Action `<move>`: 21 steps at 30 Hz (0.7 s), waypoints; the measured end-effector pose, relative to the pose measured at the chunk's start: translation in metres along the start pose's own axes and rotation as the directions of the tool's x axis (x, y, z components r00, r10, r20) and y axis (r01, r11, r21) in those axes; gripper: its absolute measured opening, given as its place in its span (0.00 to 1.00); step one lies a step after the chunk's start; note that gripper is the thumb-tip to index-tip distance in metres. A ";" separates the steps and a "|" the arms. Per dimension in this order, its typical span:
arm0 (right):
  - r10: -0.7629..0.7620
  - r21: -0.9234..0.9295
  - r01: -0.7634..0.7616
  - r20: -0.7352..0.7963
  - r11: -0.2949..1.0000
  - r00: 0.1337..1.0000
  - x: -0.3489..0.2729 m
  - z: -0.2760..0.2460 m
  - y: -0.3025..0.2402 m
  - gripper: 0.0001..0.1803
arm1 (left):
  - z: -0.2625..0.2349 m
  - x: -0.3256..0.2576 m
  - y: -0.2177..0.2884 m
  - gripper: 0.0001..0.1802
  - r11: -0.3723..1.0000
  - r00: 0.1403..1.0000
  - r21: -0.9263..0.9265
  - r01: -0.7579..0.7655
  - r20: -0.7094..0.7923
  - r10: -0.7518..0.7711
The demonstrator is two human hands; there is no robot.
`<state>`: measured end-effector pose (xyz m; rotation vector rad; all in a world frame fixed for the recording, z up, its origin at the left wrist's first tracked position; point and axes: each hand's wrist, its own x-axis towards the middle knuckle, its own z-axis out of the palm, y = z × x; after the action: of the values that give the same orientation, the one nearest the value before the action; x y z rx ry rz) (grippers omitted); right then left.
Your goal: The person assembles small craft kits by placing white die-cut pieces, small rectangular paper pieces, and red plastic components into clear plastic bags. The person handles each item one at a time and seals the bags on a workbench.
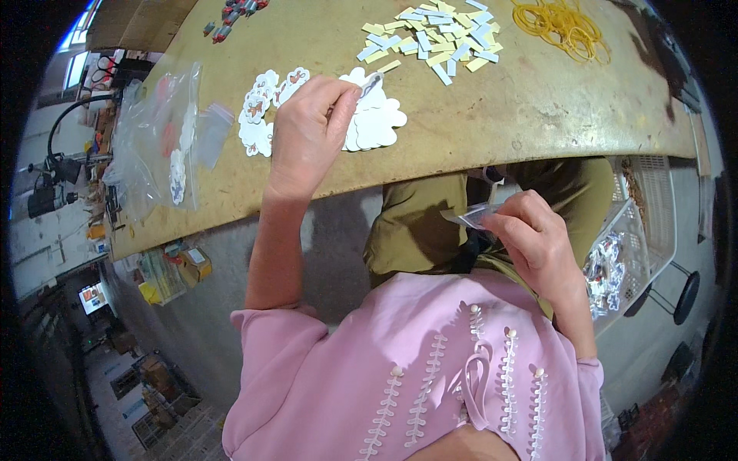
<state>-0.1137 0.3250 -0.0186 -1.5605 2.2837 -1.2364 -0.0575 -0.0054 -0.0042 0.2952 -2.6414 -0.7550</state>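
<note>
My left hand (307,134) rests on the tan worktable (492,115) and pinches a small clear packet (371,83) over a pile of white flower-shaped cards (374,119). More such cards with printed faces (261,107) lie just left of that hand. My right hand (530,238) is below the table edge, over my lap, and grips a small clear plastic bag (470,217).
Yellow and pale blue paper slips (434,34) and yellow rubber bands (565,27) lie at the table's far side. Clear plastic bags (157,142) sit at the left. A white basket (642,230) with packed pieces stands at my right.
</note>
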 end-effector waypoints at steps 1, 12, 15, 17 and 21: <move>-0.001 0.003 0.001 -0.017 1.000 1.000 0.002 0.002 0.000 0.17 | 0.001 -0.001 0.001 0.07 1.000 1.000 0.031 0.000 -0.008 0.000; 0.008 -0.059 -0.013 -0.094 0.998 0.996 0.013 0.004 -0.002 0.15 | -0.005 -0.046 0.059 0.09 0.962 0.955 -0.233 0.144 -0.222 -0.197; -0.007 0.010 0.008 -0.092 1.000 0.996 0.021 0.007 -0.006 0.13 | 0.023 -0.067 0.087 0.13 0.822 0.982 -0.570 0.012 -0.149 -0.117; 0.000 0.064 0.008 -0.119 0.998 0.993 0.023 0.009 -0.008 0.13 | 0.046 -0.069 0.088 0.15 0.753 0.986 -0.642 -0.143 -0.161 0.049; 0.072 0.140 -0.056 -0.112 0.988 0.991 0.020 0.007 -0.014 0.13 | 0.035 -0.069 0.090 0.15 0.850 0.991 -0.510 -0.131 -0.061 0.116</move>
<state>-0.1097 0.3027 -0.0073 -1.3926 2.2427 -1.4694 -0.0178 0.1065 -0.0038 -0.0157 -2.2881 -1.3541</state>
